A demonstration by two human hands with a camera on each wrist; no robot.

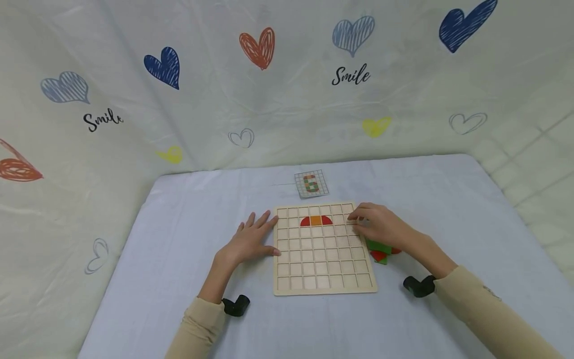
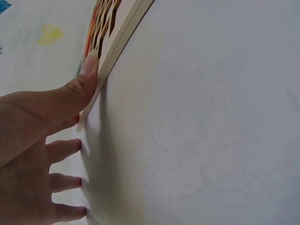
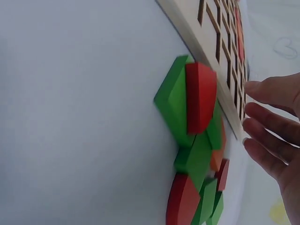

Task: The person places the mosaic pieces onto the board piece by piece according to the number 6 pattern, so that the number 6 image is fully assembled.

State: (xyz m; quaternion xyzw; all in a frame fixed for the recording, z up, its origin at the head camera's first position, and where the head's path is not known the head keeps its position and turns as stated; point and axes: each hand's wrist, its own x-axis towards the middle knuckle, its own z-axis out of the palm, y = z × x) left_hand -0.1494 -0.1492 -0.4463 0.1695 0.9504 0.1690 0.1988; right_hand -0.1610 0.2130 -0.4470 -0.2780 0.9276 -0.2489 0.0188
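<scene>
A square wooden grid board (image 1: 309, 244) lies on the table. In one of its upper rows an orange square tile (image 1: 316, 220) sits between two rounded red tiles (image 1: 305, 221). My left hand (image 1: 251, 240) rests at the board's left edge with fingers spread, its thumb (image 2: 89, 70) on the rim in the left wrist view. Over the right edge is my right hand (image 1: 384, 225), fingers slightly bent, nothing visible between them in the right wrist view. Just beneath it lies a pile of green blocks (image 3: 173, 101) and red blocks (image 3: 200, 98), partly hidden by that hand in the head view.
Behind the board lies a small gridded card (image 1: 311, 183) bearing a coloured figure like a 6. A white cloth (image 1: 215, 199) covers the table. Beyond it hangs a backdrop (image 1: 287, 109) printed with hearts. Black wrist devices (image 1: 236, 305) sit below both hands.
</scene>
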